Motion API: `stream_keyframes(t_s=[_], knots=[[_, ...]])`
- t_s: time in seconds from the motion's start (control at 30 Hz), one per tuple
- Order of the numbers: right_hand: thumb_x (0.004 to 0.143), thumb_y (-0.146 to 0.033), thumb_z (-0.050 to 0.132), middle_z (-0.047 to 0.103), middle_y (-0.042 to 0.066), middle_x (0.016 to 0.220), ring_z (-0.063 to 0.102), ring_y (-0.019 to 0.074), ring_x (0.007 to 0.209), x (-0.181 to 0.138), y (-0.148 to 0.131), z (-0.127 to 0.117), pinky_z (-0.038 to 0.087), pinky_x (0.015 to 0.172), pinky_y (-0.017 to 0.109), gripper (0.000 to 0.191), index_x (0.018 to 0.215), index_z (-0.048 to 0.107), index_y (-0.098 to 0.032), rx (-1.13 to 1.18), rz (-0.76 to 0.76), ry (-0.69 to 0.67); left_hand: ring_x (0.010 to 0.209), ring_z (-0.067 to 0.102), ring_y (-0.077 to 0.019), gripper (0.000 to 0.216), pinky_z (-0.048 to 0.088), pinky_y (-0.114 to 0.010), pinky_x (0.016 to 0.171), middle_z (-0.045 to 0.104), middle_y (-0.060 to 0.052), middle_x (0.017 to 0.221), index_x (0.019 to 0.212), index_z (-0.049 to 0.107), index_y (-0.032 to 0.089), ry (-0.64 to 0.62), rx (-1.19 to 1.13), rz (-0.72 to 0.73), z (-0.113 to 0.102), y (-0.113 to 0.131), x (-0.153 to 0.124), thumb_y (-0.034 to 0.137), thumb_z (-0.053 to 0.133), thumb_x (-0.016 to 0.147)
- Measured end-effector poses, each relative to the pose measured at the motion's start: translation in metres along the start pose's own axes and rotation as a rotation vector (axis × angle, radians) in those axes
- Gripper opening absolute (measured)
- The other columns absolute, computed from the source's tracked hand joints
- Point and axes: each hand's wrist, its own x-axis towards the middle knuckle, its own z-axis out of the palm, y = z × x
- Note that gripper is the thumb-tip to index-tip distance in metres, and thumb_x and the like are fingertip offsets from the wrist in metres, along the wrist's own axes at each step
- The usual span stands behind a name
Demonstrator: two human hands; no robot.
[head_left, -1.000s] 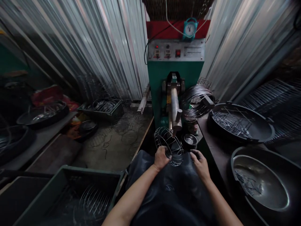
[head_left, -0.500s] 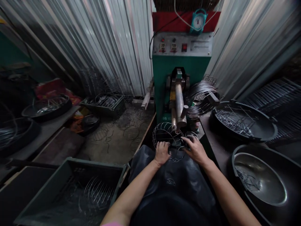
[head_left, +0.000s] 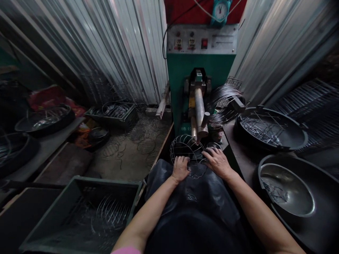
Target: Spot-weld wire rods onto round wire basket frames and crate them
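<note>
A round wire basket point(head_left: 172, 148) with looped wire edges is held just in front of a green spot welder point(head_left: 177, 76). My left hand point(head_left: 181, 168) is closed on its near left side, thumb toward the middle. On the right side my right hand point(head_left: 215, 161) grips the wire frame, its fingers curled over the rim; the exact hold of the fingertips is hard to make out. The welder's metal electrodes point(head_left: 197, 138) meet at the far edge of the basket. A dark apron point(head_left: 196, 208) covers my lap below it.
A coil of wire point(head_left: 225, 102) hangs right of the welder. Black pans point(head_left: 299, 135) and a steel bowl point(head_left: 302, 197) holding metal pieces stand at the right. At the left, a green crate point(head_left: 79, 180) contains wire parts; another crate point(head_left: 129, 119) sits farther back.
The whole view has shifted slightly, so the welder sits higher and further left. My right hand's fingers have curled more over the wire rim; my left hand keeps its hold.
</note>
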Motion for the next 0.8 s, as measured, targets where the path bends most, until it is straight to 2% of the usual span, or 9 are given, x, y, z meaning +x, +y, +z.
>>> stream_keyframes(t_s=[0.13,0.2,0.27,0.33,0.4,0.47,0.57,0.67,0.8], knots=[[0.078,-0.035,0.062,0.051,0.014,0.124,0.045,0.0288,0.111,-0.014,-0.008,-0.009,0.037,0.089,0.040,0.053,0.126,0.047,-0.017,0.089,0.063,0.058,0.086,0.050,-0.0234,0.030,0.036,-0.042,0.091,0.055,-0.006,0.086,0.094,0.053,0.019,0.031,0.015,0.016,0.000,-0.001,-0.001,0.016,0.060,0.064],[0.080,-0.040,0.058,0.051,0.015,0.124,0.046,0.0280,0.113,-0.041,-0.009,-0.007,0.038,0.090,0.040,0.059,0.130,0.041,-0.014,0.151,0.191,0.108,0.085,0.050,-0.0235,0.029,0.036,-0.042,0.092,0.055,-0.006,0.085,0.093,0.053,0.019,0.061,0.039,0.027,0.000,-0.005,-0.001,0.017,0.061,0.065],[0.084,-0.040,0.052,0.056,0.015,0.116,0.051,0.0257,0.107,-0.085,-0.007,0.002,0.041,0.088,0.037,0.047,0.122,0.048,-0.014,0.190,0.402,0.087,0.085,0.050,-0.0243,0.027,0.037,-0.042,0.090,0.056,-0.007,0.085,0.092,0.053,0.018,0.092,0.063,0.045,0.000,-0.011,0.000,0.018,0.061,0.066],[0.086,-0.034,0.048,0.062,0.012,0.102,0.059,0.0234,0.095,-0.146,-0.004,0.014,0.044,0.082,0.033,0.029,0.105,0.057,-0.015,0.191,0.668,-0.096,0.085,0.050,-0.0255,0.024,0.037,-0.041,0.087,0.056,-0.008,0.084,0.090,0.053,0.017,0.110,0.082,0.071,0.000,-0.020,0.001,0.021,0.061,0.067],[0.085,-0.028,0.049,0.065,0.013,0.092,0.063,0.0236,0.082,-0.215,-0.006,0.022,0.046,0.071,0.032,0.022,0.097,0.060,-0.013,0.144,0.953,-0.411,0.083,0.049,-0.0266,0.023,0.038,-0.042,0.084,0.056,-0.009,0.082,0.089,0.053,0.016,0.107,0.095,0.108,0.001,-0.028,0.002,0.024,0.060,0.069],[0.084,-0.025,0.050,0.065,0.016,0.090,0.063,0.0261,0.080,-0.280,-0.015,0.024,0.044,0.066,0.032,0.021,0.095,0.060,-0.009,0.069,1.182,-0.681,0.081,0.049,-0.0275,0.023,0.039,-0.041,0.078,0.056,-0.010,0.082,0.090,0.052,0.016,0.095,0.097,0.131,0.003,-0.035,0.004,0.028,0.058,0.071],[0.085,-0.023,0.049,0.062,0.020,0.097,0.062,0.0287,0.088,-0.347,-0.030,0.021,0.043,0.070,0.033,0.027,0.104,0.057,-0.006,-0.001,1.400,-0.799,0.081,0.050,-0.0280,0.026,0.038,-0.041,0.075,0.056,-0.010,0.082,0.090,0.051,0.015,0.105,0.093,0.128,0.009,-0.042,0.006,0.033,0.055,0.072],[0.086,-0.028,0.049,0.059,0.021,0.104,0.059,0.0285,0.095,-0.373,-0.036,0.021,0.041,0.076,0.034,0.035,0.113,0.052,-0.006,-0.016,1.505,-0.755,0.082,0.051,-0.0281,0.029,0.037,-0.041,0.076,0.056,-0.010,0.082,0.089,0.051,0.014,0.106,0.092,0.128,0.011,-0.046,0.006,0.038,0.053,0.072],[0.086,-0.035,0.050,0.057,0.020,0.103,0.057,0.0296,0.097,-0.376,-0.034,0.021,0.041,0.077,0.035,0.034,0.106,0.054,-0.009,-0.072,1.568,-0.688,0.079,0.053,-0.0294,0.032,0.038,-0.043,0.075,0.057,-0.010,0.077,0.084,0.053,0.016,0.117,0.042,0.132,-0.002,-0.049,0.004,0.045,0.050,0.071]])
